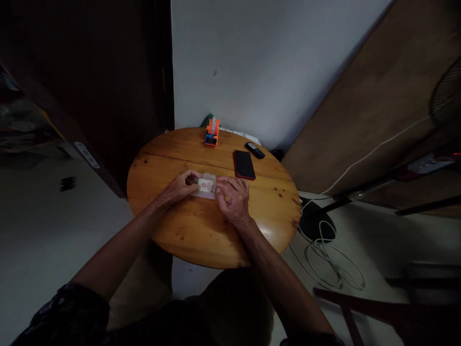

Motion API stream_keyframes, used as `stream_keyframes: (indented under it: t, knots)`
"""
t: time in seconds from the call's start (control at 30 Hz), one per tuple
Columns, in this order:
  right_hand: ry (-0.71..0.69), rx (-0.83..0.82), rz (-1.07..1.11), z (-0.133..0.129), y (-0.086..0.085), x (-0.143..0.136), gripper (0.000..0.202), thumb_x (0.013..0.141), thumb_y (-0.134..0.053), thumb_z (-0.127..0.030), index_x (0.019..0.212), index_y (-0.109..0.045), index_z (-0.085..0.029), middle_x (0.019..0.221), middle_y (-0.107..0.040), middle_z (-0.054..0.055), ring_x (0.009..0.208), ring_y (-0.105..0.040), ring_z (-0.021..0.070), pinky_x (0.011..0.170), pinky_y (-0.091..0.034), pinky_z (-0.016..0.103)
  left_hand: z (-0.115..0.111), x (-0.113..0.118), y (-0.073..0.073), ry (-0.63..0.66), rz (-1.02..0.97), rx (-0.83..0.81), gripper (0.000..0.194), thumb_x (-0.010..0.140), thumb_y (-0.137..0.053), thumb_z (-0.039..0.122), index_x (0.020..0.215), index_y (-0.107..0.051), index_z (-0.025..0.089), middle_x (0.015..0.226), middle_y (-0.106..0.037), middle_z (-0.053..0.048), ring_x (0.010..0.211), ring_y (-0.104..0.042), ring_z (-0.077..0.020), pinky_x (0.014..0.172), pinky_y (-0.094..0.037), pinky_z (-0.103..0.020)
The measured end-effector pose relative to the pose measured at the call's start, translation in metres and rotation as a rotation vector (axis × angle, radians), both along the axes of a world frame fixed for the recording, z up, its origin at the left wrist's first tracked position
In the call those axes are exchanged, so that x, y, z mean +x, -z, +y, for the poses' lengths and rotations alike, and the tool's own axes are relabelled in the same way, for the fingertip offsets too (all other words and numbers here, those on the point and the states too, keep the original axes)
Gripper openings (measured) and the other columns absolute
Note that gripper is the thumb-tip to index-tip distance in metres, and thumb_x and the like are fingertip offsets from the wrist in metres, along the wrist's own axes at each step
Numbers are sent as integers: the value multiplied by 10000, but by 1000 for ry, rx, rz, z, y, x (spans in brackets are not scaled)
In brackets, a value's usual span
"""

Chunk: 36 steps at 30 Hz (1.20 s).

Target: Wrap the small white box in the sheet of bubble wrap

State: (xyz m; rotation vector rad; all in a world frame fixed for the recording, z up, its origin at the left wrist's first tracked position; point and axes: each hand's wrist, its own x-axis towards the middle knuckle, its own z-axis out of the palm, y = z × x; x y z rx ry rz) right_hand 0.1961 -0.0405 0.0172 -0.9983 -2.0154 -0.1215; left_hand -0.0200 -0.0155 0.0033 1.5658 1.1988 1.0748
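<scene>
A small clear packet with a pale printed label (206, 185) lies near the middle of the round wooden table (201, 230). My left hand (182, 185) grips its left side, thumb on the label and fingers curled behind. On the opposite side, my right hand (235, 197) has thumb and fingers pinched at the packet's right edge. What exactly is inside the packet is too small to make out. Just beyond my right hand lies a dark phone (244, 165) with a red edge.
At the table's far side stand an orange and blue tape dispenser (212, 132) and a black handset (255, 150). A white wall (230, 72) rises behind. Right of the table are a fan base (317, 218), looped white cable (334, 264) and a dark wooden chair (353, 300).
</scene>
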Motion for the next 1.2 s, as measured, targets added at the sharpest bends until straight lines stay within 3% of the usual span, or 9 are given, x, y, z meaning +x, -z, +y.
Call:
stream_keyframes:
  t: [0.33, 0.6, 0.83, 1.0, 1.2]
  knots:
    - [3, -278, 237, 24, 12, 10, 184, 877, -551, -278, 986, -694, -235, 1122, -712, 81, 1102, -648, 263, 960, -501, 435, 2, 2, 3, -14, -5, 24, 359, 667, -664, 291, 1010, -639, 185, 968, -639, -27, 806, -570, -156, 720, -467, -273]
    - [4, -536, 10, 71, -6, 15, 341, 782, -692, -213, 1121, -696, -249, 1218, -712, 74, 1145, -644, 284, 1011, -489, 486, 0, 2, -1, -17, 29, 19, 361, 682, -663, 281, 1029, -637, 183, 985, -645, -28, 832, -589, -163, 755, -487, -287]
    - [-170, -812, 343, 102, 6, -3, 325, 750, -750, -248, 1062, -664, -215, 955, -748, 44, 848, -697, 186, 788, -555, 346, -1, 3, -2, -41, 27, 22, 359, 682, -665, 264, 1032, -639, 190, 983, -637, -28, 853, -587, -167, 749, -482, -282]
    - [-214, -859, 545, 109, 12, -22, 384, 724, -758, -289, 1080, -633, -219, 798, -710, -13, 672, -639, 139, 650, -519, 277, -2, 3, -3, -40, 31, 11, 354, 686, -670, 280, 1027, -632, 195, 978, -641, -23, 819, -579, -159, 735, -472, -279]
    - [-261, -776, 648, 113, 11, -29, 372, 708, -748, -374, 1026, -637, -216, 798, -694, -10, 757, -652, 156, 728, -518, 300, -2, 3, -4, -37, 7, -1, 371, 684, -674, 308, 1028, -619, 181, 962, -623, -25, 816, -567, -155, 716, -455, -271]
